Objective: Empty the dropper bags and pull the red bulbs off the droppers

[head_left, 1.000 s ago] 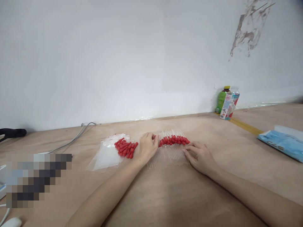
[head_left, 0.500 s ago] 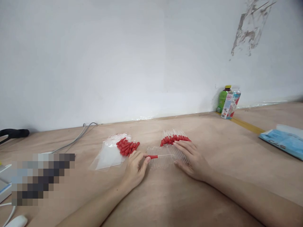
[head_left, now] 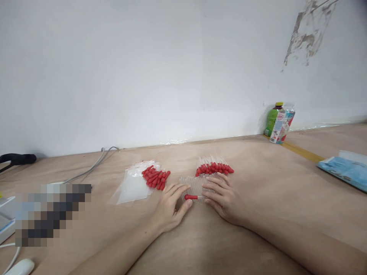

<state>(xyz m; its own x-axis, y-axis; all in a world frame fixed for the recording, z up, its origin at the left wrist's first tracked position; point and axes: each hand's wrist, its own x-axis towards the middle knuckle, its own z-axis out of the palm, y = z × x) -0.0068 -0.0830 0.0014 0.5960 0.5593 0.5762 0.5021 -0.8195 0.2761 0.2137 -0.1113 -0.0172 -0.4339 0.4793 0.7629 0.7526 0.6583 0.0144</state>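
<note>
A dropper with a red rubber bulb [head_left: 191,197] lies across a row of clear glass tubes [head_left: 192,183]. My left hand [head_left: 173,206] is open beside that bulb, thumb and fingers apart around its end. My right hand [head_left: 225,196] lies over the right part of the row with its fingers stretched out. Those fingers cover the far end of the dropper's clear tube; whether they press on it I cannot tell. Behind the row rests a group of droppers with red bulbs [head_left: 213,168], tubes pointing to the wall. Loose red rubber bulbs [head_left: 156,176] form a pile left of the row.
Clear plastic bags [head_left: 133,189] lie under and beside the loose bulbs. A green bottle [head_left: 271,121] and a printed carton [head_left: 282,128] stand by the wall. A blue packet [head_left: 345,170] is at right, a grey cable [head_left: 90,170] and white mouse [head_left: 23,267] at left.
My left hand has let go of the red bulb and opened. The dropper has come nearer and slightly right, onto the tubes. My right hand has shifted left over its tube end.
</note>
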